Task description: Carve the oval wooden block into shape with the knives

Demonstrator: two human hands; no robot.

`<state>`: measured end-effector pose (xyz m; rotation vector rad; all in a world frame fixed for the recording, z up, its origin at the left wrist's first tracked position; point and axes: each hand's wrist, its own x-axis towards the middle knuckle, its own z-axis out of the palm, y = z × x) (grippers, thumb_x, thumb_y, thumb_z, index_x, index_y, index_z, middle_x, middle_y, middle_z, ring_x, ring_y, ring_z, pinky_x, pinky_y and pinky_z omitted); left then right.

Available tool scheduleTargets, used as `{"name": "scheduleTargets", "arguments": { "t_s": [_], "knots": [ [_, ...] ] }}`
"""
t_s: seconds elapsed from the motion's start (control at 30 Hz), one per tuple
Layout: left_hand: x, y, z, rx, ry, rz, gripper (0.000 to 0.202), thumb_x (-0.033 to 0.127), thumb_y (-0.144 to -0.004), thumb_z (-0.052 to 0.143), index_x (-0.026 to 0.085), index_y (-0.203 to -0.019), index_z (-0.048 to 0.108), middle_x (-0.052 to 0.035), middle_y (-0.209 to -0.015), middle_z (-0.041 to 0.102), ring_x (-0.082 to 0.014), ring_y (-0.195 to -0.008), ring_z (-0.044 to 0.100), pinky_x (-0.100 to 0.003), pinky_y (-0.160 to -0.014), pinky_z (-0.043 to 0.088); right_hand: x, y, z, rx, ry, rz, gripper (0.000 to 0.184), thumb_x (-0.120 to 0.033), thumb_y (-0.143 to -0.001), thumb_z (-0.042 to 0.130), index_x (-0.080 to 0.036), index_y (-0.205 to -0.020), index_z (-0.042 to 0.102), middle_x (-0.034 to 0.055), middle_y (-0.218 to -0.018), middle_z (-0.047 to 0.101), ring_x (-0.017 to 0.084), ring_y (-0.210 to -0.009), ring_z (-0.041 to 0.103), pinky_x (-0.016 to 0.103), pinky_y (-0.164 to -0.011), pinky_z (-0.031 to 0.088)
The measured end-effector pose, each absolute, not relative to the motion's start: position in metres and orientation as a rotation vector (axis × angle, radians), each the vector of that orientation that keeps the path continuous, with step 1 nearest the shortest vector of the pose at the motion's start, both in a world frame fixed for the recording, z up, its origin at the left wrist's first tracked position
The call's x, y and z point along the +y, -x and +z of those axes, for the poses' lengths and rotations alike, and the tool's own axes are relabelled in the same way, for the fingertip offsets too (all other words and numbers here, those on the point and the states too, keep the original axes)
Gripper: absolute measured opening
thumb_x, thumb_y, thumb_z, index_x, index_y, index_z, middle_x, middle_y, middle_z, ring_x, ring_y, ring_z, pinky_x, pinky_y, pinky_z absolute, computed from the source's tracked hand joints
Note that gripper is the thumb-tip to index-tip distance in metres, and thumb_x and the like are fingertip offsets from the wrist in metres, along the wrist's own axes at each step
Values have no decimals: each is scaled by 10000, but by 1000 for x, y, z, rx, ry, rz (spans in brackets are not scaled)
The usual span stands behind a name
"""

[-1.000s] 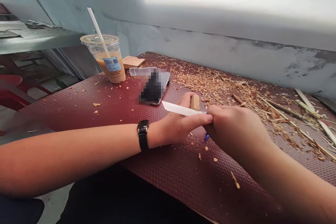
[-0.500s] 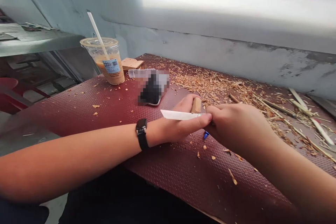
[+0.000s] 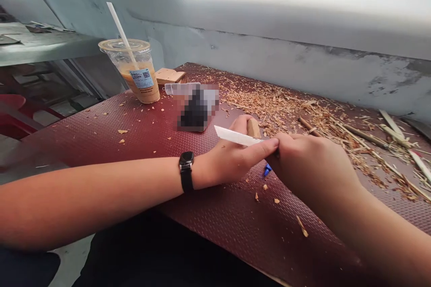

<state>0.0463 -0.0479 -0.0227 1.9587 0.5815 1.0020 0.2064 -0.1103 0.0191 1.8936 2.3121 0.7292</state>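
My left hand (image 3: 232, 157), with a black watch on its wrist, is closed around a small piece of wood (image 3: 253, 128) whose pale end shows above the fingers. In my right hand (image 3: 303, 157) is a carving knife, its handle hidden in the fist. The knife's bright, slant-tipped blade (image 3: 235, 135) points left across my left hand and lies against or close to the wood. My left thumb reaches over to the right fist and touches it near the base of the blade. Below the hands a blue-tipped object (image 3: 267, 170) shows, partly covered.
Wood shavings (image 3: 279, 103) cover the back of the dark red table (image 3: 208, 215). Sticks and strips (image 3: 365, 135) lie at the right. A plastic cup of drink (image 3: 143, 81) with a straw, a wooden block (image 3: 168, 75) and a blurred-out phone-like object (image 3: 197, 110) stand farther left. A wall rises behind.
The blade has tilted, its tip now higher and the edge sloping down to the right. Both hands keep their grip. The whole view has shifted slightly.
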Motion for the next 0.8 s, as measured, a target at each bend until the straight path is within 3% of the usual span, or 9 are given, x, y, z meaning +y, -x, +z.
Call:
{"name": "scheduleTargets", "arguments": {
  "t_s": [0.13, 0.3, 0.43, 0.67, 0.8],
  "knots": [
    [-51, -51, -26, 609, -1730, 1077, 315, 383, -976, 615, 226, -819, 391, 24, -819, 404, -128, -711, 402, -317, -677, 386, -120, -201, 17, 2253, -1976, 828, 260, -172, -942, 473, -179, -714, 599, 84, -600, 646, 226, -524, 655, 275, -490, 183],
    [-49, -54, -28, 665, -1737, 1076, 374, 463, -976, 628, 225, -815, 388, 35, -796, 415, -119, -696, 417, -321, -664, 380, -125, -199, 17, 2175, -2059, 715, 279, -224, -985, 472, -184, -757, 628, 84, -605, 655, 230, -516, 651, 279, -475, 189],
    [-46, -51, -27, 639, -1810, 1053, 398, 506, -975, 617, 224, -816, 386, 30, -819, 400, -120, -705, 395, -310, -655, 377, -120, -203, 23, 2250, -2005, 652, 327, -337, -1016, 463, -197, -786, 649, 70, -642, 677, 226, -556, 654, 290, -496, 210],
    [-44, -40, -13, 606, -2007, 855, 366, 527, -968, 583, 212, -846, 443, -12, -873, 495, -159, -786, 466, -334, -739, 442, -106, -218, 39, 2372, -1750, 576, 392, -481, -981, 507, -202, -738, 635, 47, -707, 703, 221, -596, 642, 301, -546, 179],
    [-41, -40, -11, 656, -2036, 816, 429, 579, -877, 682, 210, -859, 463, -10, -867, 531, -163, -764, 482, -333, -710, 433, -105, -223, 38, 2383, -1690, 579, 279, -350, -936, 504, -196, -736, 624, 41, -705, 692, 207, -617, 635, 298, -561, 162]
  ]
}}
